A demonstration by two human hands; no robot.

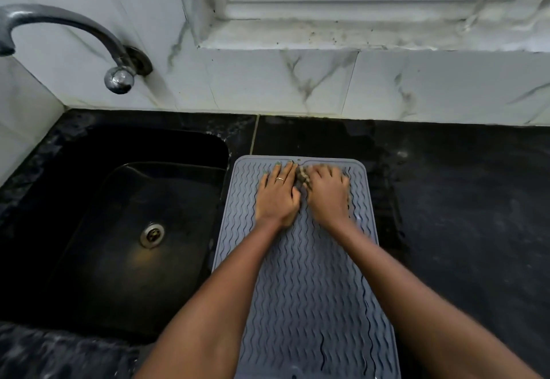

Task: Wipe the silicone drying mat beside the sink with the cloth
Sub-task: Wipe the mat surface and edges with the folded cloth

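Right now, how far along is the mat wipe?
Done: the grey wavy-ribbed silicone mat lies flat beside the black sink, both hands on its far end. In hand: right hand covers a small dark cloth; left hand presses flat beside it. Left: the near mat; I can't tell what's already wiped.

Both arms reach forward, left hand (278,192) flat, right hand (327,192) blurred, fingers bent.

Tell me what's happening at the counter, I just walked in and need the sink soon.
A person is wiping the grey silicone drying mat that lies on the black counter right of the sink. Their left hand presses flat on the mat's far end, while the right hand works a small cloth bunched under it. The sink looks empty.
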